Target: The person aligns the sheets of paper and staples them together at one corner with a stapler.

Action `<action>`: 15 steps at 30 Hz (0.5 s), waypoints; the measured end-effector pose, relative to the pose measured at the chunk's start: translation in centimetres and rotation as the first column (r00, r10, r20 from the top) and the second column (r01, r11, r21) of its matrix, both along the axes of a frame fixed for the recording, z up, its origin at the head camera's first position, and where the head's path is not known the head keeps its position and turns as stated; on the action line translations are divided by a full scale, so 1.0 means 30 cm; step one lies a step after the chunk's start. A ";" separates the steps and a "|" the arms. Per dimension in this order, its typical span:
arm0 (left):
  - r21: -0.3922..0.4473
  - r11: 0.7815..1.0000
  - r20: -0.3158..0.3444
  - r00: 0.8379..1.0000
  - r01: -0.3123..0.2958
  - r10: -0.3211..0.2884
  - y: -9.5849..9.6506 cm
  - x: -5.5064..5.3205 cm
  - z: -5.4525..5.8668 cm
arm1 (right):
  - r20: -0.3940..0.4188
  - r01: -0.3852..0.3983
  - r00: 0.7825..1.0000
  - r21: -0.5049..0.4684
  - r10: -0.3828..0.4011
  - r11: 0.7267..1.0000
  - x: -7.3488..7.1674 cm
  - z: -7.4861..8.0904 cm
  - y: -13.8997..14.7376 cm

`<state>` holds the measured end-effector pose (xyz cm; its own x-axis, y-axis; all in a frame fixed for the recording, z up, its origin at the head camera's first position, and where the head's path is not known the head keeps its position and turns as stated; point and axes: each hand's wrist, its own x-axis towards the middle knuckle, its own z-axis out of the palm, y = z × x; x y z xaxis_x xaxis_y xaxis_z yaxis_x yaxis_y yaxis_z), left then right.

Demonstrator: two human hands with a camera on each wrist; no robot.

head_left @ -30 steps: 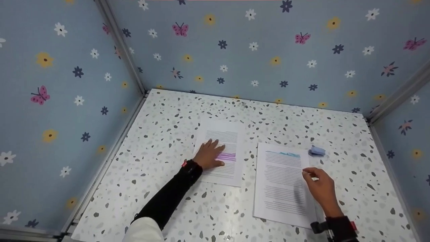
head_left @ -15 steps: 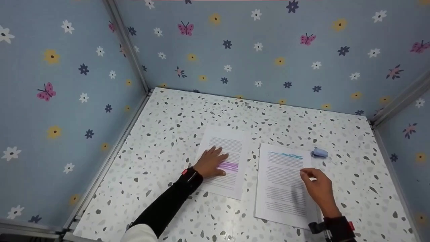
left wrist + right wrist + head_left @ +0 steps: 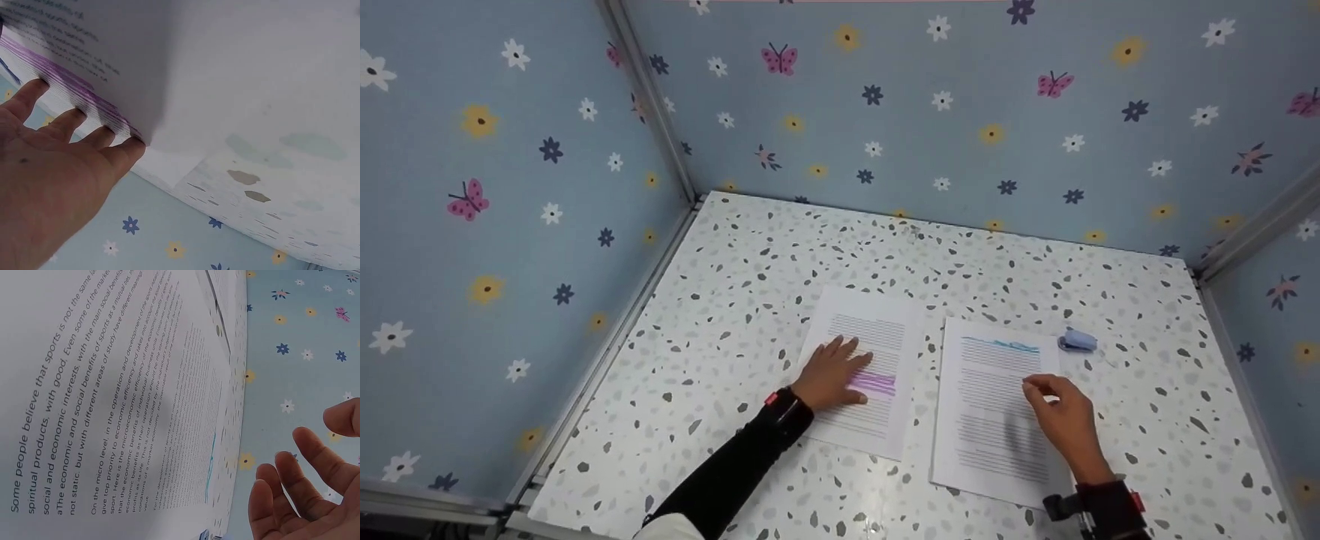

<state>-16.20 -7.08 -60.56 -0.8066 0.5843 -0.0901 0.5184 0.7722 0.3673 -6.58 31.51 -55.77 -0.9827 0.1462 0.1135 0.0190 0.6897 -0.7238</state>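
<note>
My left hand (image 3: 831,376) lies with spread fingers on a printed sheet (image 3: 870,304) that has purple highlighter strokes (image 3: 874,385) across its lines. In the left wrist view its fingertips (image 3: 132,147) touch the paper beside the purple marks. To the right lies a paper stack (image 3: 997,465), its top page printed and marked with blue strokes (image 3: 1016,346) near the top. Above that stack's right edge hovers my right hand (image 3: 1061,412), fingers loosely bent. The right wrist view shows nothing between its thumb (image 3: 343,419) and fingers.
A small light-blue stapler (image 3: 1078,340) sits beyond the stack's top right corner. The speckled white tabletop (image 3: 735,300) is bounded by flower-patterned blue panels (image 3: 915,142) at the back and both sides. A narrow strip of tabletop separates the two papers.
The purple-marked sheet has slid toward the person, with my left hand moving along on it. My right hand has shifted slightly left over the stack. The head view has tilted a little.
</note>
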 end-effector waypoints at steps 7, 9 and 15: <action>-0.006 1.000 -0.020 1.000 -0.020 0.019 0.008 0.024 0.028 | -0.013 -0.015 1.000 -0.009 0.015 1.000 -0.024 0.019 -0.031; 0.000 1.000 0.004 1.000 -0.026 0.026 0.007 0.024 0.039 | -0.009 -0.028 1.000 -0.022 0.027 0.999 -0.039 0.027 -0.051; 0.106 0.980 0.073 0.984 -0.171 0.164 -0.032 -0.035 0.081 | 0.100 -0.070 0.991 -0.219 0.094 0.973 -0.134 0.077 -0.156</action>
